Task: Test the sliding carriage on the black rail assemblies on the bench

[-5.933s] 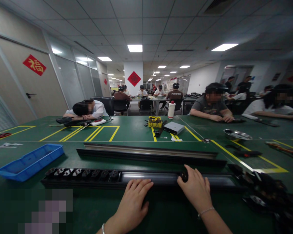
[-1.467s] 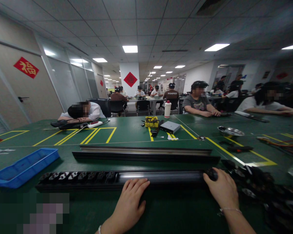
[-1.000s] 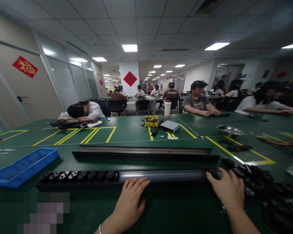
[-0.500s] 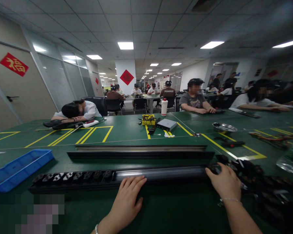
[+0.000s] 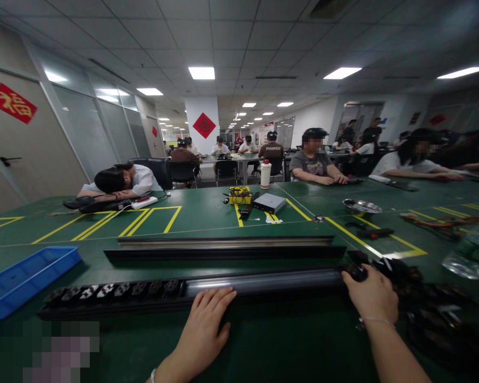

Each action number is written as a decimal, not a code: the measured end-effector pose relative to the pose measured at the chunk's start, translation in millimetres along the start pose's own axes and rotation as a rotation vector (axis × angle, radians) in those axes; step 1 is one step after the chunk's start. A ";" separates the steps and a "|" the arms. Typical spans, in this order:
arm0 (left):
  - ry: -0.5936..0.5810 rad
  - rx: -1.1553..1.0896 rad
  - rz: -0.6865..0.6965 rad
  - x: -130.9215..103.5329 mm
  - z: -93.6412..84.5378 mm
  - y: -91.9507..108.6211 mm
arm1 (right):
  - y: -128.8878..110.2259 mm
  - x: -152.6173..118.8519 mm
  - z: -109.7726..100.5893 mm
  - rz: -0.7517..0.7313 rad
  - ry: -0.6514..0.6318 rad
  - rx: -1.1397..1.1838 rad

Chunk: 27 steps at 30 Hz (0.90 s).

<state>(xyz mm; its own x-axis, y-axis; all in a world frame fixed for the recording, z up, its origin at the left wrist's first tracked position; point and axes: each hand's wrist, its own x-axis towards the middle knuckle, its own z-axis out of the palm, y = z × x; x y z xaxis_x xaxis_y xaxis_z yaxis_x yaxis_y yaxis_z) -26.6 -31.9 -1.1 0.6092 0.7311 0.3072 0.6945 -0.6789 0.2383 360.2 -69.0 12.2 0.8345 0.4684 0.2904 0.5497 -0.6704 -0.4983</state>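
Observation:
A long black channel [image 5: 263,282] lies across the green table, with several dark socket-like modules [image 5: 123,289] lined up in its left part and a bare, shiny stretch to their right. My left hand [image 5: 207,324] rests on the channel's near edge around its middle, fingers stretched out. At the channel's right end my right hand [image 5: 371,295] has its thumb and fingers curled round a black module [image 5: 356,272]. A heap of black modules [image 5: 443,314] lies just right of that hand, many of them blurred.
Two dark strips [image 5: 223,254] lie beyond the channel. A blue tray [image 5: 32,274] is at left, a metal bowl [image 5: 361,207] and a plastic bottle [image 5: 471,252] at right. A grey box [image 5: 269,202] stands farther back. People sit around the tables.
The view has shifted slightly, moving the scene a little to the left. My right hand is slightly farther from the channel's right end with the module. My left hand has stayed on the channel.

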 end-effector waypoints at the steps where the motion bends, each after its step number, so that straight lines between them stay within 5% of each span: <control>1: 0.002 0.001 0.001 -0.1 0.2 -0.2 | 0.3 0.6 -1.1 0.003 0.000 0.004; 27: 0.030 0.041 0.028 0.1 -0.3 0.2 | 9.0 31.5 -16.9 0.095 -0.201 -0.122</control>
<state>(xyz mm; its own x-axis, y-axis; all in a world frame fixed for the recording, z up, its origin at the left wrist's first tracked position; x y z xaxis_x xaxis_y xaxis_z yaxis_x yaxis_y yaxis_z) -26.5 -32.0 -0.7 0.6178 0.7088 0.3406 0.6926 -0.6956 0.1912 392.1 -70.0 30.7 0.8648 0.4968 0.0724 0.4799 -0.7757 -0.4098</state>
